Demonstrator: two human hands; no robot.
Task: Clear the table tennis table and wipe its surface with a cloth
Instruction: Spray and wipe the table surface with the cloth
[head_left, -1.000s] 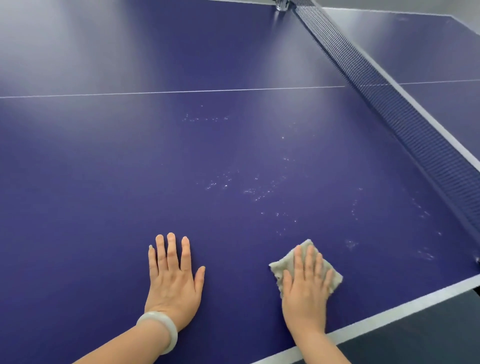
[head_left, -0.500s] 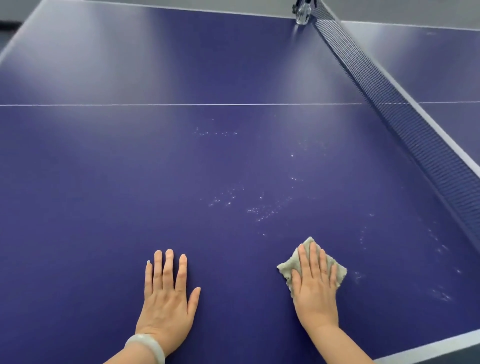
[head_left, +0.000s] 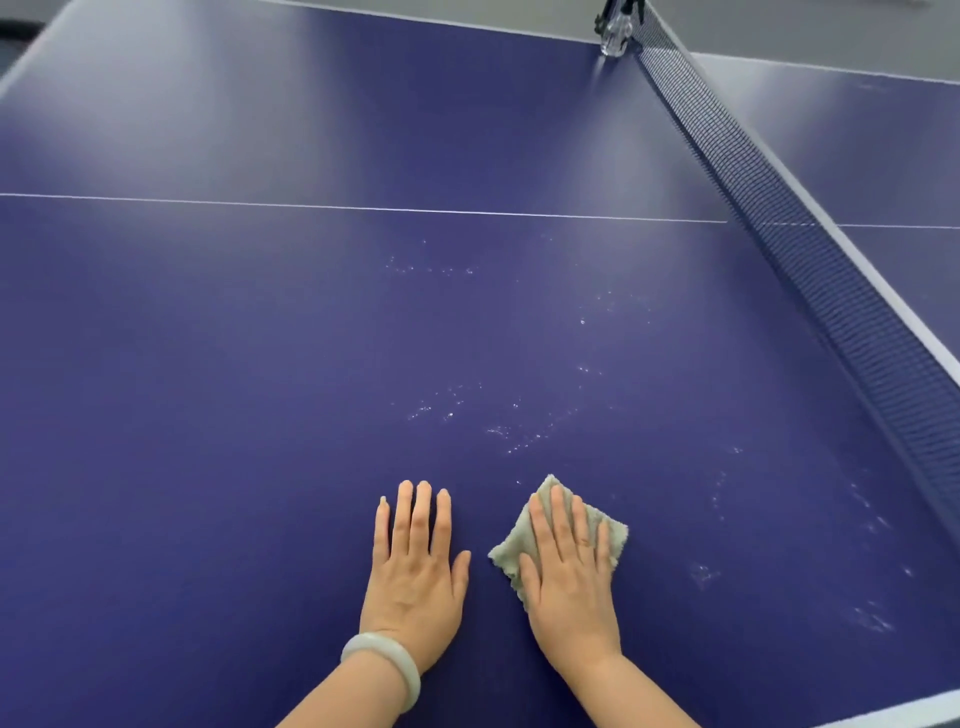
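As seen from the head camera, the blue table tennis table (head_left: 234, 441) fills nearly the whole frame. The left hand (head_left: 415, 566) lies palm down on the bare surface at 6 o'clock of the frame, fingers straight and pressed together, thumb held out toward 3 o'clock. A pale bracelet (head_left: 384, 662) sits on that wrist.

Just beside it, at its 3 o'clock, the right hand (head_left: 569, 571) presses flat on the cloth (head_left: 615, 535) — a small grey-green folded piece lying on the table. Its fingers are straight and only slightly parted, not curled round the fabric. Corners of the cloth show past the hand at 12, 3 and 9 o'clock. The two hands are apart, not touching.

White specks (head_left: 452, 408) are scattered over the surface at 12 o'clock of the hands, with fainter smudges (head_left: 872, 618) at 3 o'clock of the cloth. A thin white centre line (head_left: 363, 208) crosses the table from 9 to 3 o'clock. The net (head_left: 810, 260) runs from 1 o'clock down to 4 o'clock, fixed by a clamp (head_left: 613, 34) at its far end. A white edge stripe (head_left: 914, 709) shows at 5 o'clock.
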